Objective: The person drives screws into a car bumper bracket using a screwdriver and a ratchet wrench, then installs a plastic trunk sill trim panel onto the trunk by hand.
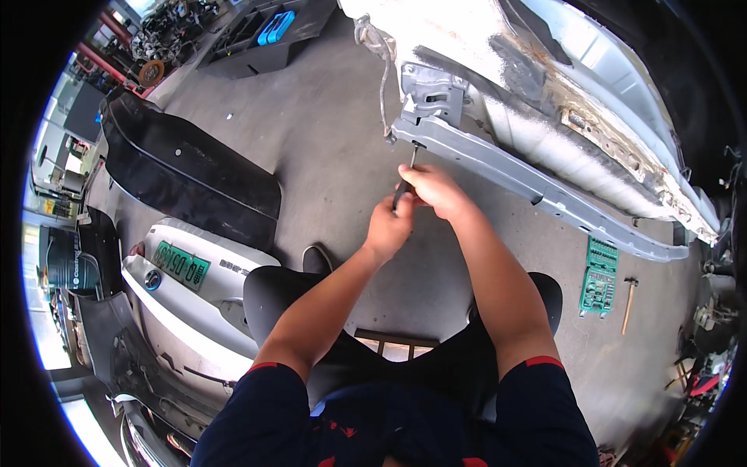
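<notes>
My left hand point(389, 226) is closed round the lower end of the black handle of a screwdriver point(401, 193). Higher on the same tool, near where the thin metal shaft begins, my right hand point(436, 191) grips it. The shaft points away from me, and its tip meets the near edge of a long grey metal bumper beam point(498, 163) close to its left end. A bracket point(433, 92) joins that end of the beam to the white car body point(545, 101). My fingers cover part of the handle.
A green socket set case point(599, 279) and a hammer point(629, 305) lie on the floor at right. To the left are a black bumper panel point(191, 167) and a white tailgate point(198, 311) with a green plate. A blue item point(275, 28) sits in a black tray at the back.
</notes>
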`<state>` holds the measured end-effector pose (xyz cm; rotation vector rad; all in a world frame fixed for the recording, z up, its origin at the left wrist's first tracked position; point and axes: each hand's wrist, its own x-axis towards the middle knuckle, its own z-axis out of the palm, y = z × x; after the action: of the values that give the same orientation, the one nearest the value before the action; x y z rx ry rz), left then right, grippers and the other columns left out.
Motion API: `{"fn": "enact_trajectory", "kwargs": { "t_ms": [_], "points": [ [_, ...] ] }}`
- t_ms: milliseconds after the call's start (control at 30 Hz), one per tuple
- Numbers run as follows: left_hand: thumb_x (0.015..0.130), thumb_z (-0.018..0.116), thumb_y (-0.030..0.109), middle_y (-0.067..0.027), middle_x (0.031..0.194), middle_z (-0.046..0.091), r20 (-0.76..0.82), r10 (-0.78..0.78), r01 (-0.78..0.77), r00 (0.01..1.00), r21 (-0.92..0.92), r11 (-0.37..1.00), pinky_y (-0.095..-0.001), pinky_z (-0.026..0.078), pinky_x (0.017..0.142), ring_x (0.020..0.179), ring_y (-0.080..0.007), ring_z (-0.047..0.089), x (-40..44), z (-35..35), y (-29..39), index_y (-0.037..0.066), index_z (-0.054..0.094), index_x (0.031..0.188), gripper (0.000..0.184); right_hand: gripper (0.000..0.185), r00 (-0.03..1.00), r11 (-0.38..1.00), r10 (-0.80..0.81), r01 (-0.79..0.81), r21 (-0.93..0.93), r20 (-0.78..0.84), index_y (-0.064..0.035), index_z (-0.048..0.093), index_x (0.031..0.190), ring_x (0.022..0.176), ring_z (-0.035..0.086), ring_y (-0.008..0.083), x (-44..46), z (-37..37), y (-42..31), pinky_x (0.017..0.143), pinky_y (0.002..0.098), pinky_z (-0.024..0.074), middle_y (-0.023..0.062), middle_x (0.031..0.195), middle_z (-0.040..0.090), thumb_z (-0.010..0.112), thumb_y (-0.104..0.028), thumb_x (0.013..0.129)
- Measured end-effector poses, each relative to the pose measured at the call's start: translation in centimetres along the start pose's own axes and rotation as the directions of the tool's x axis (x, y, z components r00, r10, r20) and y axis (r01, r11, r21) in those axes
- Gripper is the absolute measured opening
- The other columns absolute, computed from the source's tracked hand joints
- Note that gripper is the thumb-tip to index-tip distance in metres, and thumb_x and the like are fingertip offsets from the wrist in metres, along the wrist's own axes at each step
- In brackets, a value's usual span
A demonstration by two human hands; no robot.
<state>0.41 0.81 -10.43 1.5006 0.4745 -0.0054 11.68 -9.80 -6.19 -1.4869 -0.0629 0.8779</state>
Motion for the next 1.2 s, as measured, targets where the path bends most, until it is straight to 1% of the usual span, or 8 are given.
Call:
{"fn": "enact_trajectory", "kwargs": {
  "t_ms": [100,267,367,467,533,933,1067,1200],
  "points": [
    [0.091,0.071,0.037,-0.022,0.082,0.07,-0.017,0.438,-0.216,0.899,0.853,0.475,-0.0484,0.053,0.068,0.077,-0.0445,0.068,-0.3,-0.4,0.6,0.003,0.058,0.098,0.036,0.052,0.963,0.892,-0.183,0.079,-0.444,-0.196,0.0052,0.069,0.088,0.071,0.063,0.0162,0.3,0.3,0.8,0.064,0.0343,0.0508,0.0091,0.08,0.068,0.071,-0.046,0.097],
    [0.101,0.059,0.038,-0.0095,0.08,0.065,-0.041,0.013,-0.013,0.999,0.006,1.0,-0.043,0.053,0.07,0.072,-0.0249,0.062,-0.4,-0.3,0.8,0.003,0.058,0.098,0.035,0.033,0.992,0.992,-0.118,0.12,0.035,-0.051,0.0022,0.07,0.101,0.074,0.062,0.0154,0.7,-0.2,1.6,0.066,0.033,0.051,0.0064,0.088,0.068,0.068,-0.031,0.101],
    [0.105,0.052,0.041,-0.0046,0.079,0.062,0.333,-0.196,0.375,0.922,-0.649,0.662,-0.0405,0.052,0.068,0.07,-0.0197,0.059,0.4,-1.1,0.5,0.003,0.057,0.098,0.039,0.028,0.992,0.967,-0.1,0.078,0.244,0.079,-0.0009,0.069,0.109,0.082,0.062,0.0143,0.3,-0.2,1.3,0.068,0.0323,0.0517,0.0064,0.099,0.068,0.061,-0.028,0.106],
    [0.102,0.059,0.039,-0.0105,0.078,0.067,-0.09,0.005,0.021,0.996,0.283,0.959,-0.0451,0.053,0.067,0.069,-0.0263,0.065,0.0,-0.3,1.5,0.003,0.056,0.102,0.035,0.034,0.998,0.997,-0.034,0.037,0.063,-0.043,-0.0012,0.068,0.103,0.077,0.061,0.0139,-0.6,0.3,0.0,0.067,0.0321,0.0505,0.0063,0.094,0.068,0.063,-0.035,0.105],
    [0.092,0.07,0.032,-0.025,0.087,0.072,0.001,0.265,-0.138,0.964,0.855,0.499,-0.0521,0.055,0.073,0.084,-0.0429,0.071,-0.7,-0.5,2.6,0.005,0.057,0.111,0.036,0.044,0.982,0.946,-0.138,0.092,-0.312,-0.129,0.0015,0.069,0.096,0.072,0.059,0.0127,0.0,0.3,0.3,0.066,0.0324,0.0487,0.0054,0.084,0.067,0.071,-0.043,0.098],
    [0.105,0.057,0.033,0.0004,0.072,0.047,0.222,-0.229,0.319,0.948,-0.63,0.708,-0.0371,0.046,0.071,0.063,-0.0162,0.043,-0.5,0.1,1.9,0.007,0.055,0.111,0.027,0.028,0.995,0.975,-0.062,0.043,0.219,0.082,0.0024,0.068,0.119,0.09,0.066,0.017,0.3,-0.7,1.2,0.081,0.0342,0.0565,0.0075,0.108,0.068,0.062,-0.022,0.106],
    [0.099,0.065,0.029,-0.0151,0.079,0.066,-0.17,0.396,-0.258,0.902,0.523,0.813,-0.0445,0.053,0.07,0.071,-0.0325,0.064,-0.7,0.4,1.6,0.004,0.057,0.106,0.028,0.038,0.973,0.946,-0.198,0.158,-0.282,-0.117,0.0057,0.069,0.108,0.084,0.064,0.015,0.4,0.2,1.1,0.075,0.032,0.053,0.0081,0.095,0.07,0.072,-0.032,0.1],
    [0.097,0.067,0.027,-0.0196,0.087,0.072,-0.139,0.297,-0.144,0.945,0.638,0.756,-0.0452,0.056,0.072,0.08,-0.0383,0.07,-1.5,0.4,3.3,0.002,0.058,0.102,0.026,0.045,0.951,0.966,-0.216,0.174,-0.193,-0.222,0.0074,0.071,0.093,0.073,0.066,0.0182,1.3,0.5,2.6,0.067,0.0352,0.0535,0.0116,0.082,0.071,0.079,-0.037,0.092]
  ]
}}
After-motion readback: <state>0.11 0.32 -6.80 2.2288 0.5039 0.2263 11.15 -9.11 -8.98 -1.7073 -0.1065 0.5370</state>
